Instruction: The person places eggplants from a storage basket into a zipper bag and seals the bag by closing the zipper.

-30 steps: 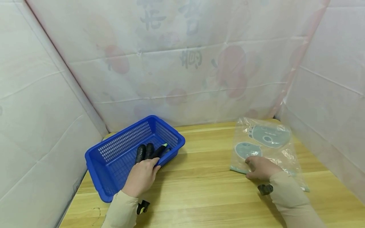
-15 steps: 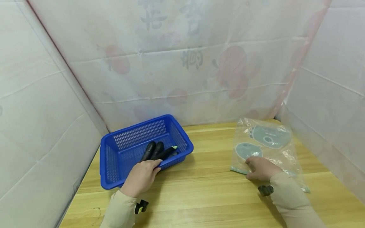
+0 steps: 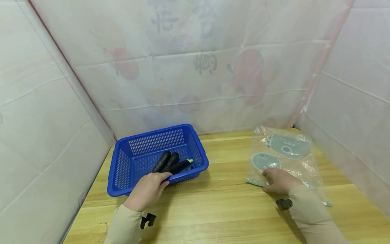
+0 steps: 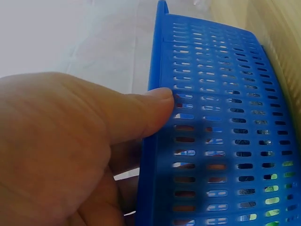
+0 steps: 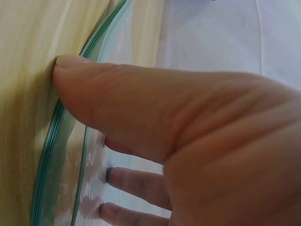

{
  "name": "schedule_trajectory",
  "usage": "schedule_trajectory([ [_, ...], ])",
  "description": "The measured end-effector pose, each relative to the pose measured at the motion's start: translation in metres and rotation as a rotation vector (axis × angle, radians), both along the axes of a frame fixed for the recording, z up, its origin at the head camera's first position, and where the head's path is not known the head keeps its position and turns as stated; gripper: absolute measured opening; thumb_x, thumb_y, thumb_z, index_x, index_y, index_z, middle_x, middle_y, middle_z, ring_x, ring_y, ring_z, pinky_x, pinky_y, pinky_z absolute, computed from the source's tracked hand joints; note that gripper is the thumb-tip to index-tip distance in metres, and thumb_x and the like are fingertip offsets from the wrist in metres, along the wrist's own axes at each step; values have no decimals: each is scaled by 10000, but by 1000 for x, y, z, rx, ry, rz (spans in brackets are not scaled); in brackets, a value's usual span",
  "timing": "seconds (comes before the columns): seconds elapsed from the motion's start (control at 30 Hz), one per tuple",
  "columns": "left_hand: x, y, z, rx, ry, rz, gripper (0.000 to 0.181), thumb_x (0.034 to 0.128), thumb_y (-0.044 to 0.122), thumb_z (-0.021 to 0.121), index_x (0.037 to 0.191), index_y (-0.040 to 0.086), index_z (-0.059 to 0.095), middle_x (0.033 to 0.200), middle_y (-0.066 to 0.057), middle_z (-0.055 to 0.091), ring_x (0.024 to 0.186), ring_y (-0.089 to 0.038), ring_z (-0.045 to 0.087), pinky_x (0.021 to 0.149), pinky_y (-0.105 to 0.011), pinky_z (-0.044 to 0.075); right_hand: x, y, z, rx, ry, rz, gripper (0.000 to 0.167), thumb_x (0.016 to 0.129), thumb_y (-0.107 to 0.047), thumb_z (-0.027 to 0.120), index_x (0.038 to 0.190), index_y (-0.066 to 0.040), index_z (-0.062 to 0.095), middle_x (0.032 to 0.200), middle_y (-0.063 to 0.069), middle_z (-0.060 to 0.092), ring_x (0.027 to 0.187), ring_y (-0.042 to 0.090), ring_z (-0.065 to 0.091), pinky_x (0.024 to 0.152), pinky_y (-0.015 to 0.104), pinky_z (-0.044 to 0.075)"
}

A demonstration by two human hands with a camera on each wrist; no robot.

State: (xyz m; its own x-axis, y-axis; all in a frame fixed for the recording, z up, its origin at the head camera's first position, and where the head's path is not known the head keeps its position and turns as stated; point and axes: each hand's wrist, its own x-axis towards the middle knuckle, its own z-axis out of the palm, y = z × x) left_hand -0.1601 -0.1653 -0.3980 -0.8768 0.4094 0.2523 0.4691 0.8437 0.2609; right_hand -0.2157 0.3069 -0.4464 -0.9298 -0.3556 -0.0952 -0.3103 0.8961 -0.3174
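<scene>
Blue, slotted plastic forms one rectangular basket (image 3: 156, 141) on the yellow wood-grained table (image 3: 219, 210), holding at least three dark, oblong vegetables (image 3: 171, 162), one pale-tipped; the left hand (image 3: 147, 190) grips its near rim. The right hand (image 3: 281, 181) rests loosely on one crinkled clear zip bag (image 3: 287, 163).

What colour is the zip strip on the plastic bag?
Teal green. The zip strip shows best in the right wrist view.

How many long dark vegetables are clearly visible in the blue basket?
3 clearly: a left one, a middle one and a pale-tipped one on the right, all by the basket's near rim. A dark shape beside the last may be a fourth; the rim could hide more.
</scene>
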Motion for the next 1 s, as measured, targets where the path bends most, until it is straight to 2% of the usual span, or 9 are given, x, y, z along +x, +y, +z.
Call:
schedule_trajectory([
  [0.07,1,-1,2,4,-20,5,239,905,115,673,1142,119,699,1023,-21,713,861,-165,677,693,-315,543,0,0,0,0,5,2,643,681,-356,836,1153,13,601,1190,269,587,1100,482,539,906,592,422],
  [0.13,1,-2,4,14,-45,13,227,907,125,672,1133,126,700,997,-19,712,744,-112,648,632,-276,515,-1,0,-1,0,10,5,642,679,-357,835,1148,14,602,1185,268,588,1098,481,540,907,593,421],
  [0.23,2,-5,5,27,-99,27,207,916,150,664,1118,132,700,908,7,697,573,-45,530,551,-242,446,-1,1,-2,-1,13,8,644,679,-360,835,1149,15,602,1182,267,590,1097,482,540,908,594,419],
  [0.3,2,-8,6,33,-139,44,202,918,164,662,1114,134,700,892,21,686,528,-23,441,537,-234,401,-1,1,-2,1,14,11,643,682,-360,834,1149,16,602,1181,268,590,1096,482,540,908,594,419],
  [0.5,2,-15,10,52,-226,71,214,901,160,680,1111,126,703,924,15,692,555,-40,470,569,-273,418,-1,1,-1,1,14,12,638,686,-357,834,1148,17,602,1175,265,593,1091,479,543,904,591,423],
  [0.63,2,-17,12,61,-248,98,213,891,155,691,1101,127,710,963,0,700,586,-50,488,584,-284,425,-3,2,0,-3,12,22,638,684,-355,834,1145,20,602,1171,265,594,1088,481,543,905,593,422],
  [0.8,2,-15,12,87,-280,116,220,885,165,698,1101,124,712,982,-5,703,534,-63,463,552,-279,408,-8,6,1,9,28,31,633,683,-354,833,1142,16,605,1173,260,597,1093,476,545,910,588,422],
  [0.9,1,-14,12,89,-292,134,227,886,197,700,1102,127,713,848,36,683,480,-64,422,524,-276,393,-11,8,2,16,32,41,637,686,-360,832,1144,18,603,1167,259,600,1083,475,551,901,589,427],
  [1.0,1,-12,13,90,-305,159,244,886,234,703,1100,117,712,688,89,598,435,-70,382,511,-279,383,-14,10,4,17,31,37,639,687,-368,832,1146,12,604,1157,239,610,1068,458,563,892,582,436],
])
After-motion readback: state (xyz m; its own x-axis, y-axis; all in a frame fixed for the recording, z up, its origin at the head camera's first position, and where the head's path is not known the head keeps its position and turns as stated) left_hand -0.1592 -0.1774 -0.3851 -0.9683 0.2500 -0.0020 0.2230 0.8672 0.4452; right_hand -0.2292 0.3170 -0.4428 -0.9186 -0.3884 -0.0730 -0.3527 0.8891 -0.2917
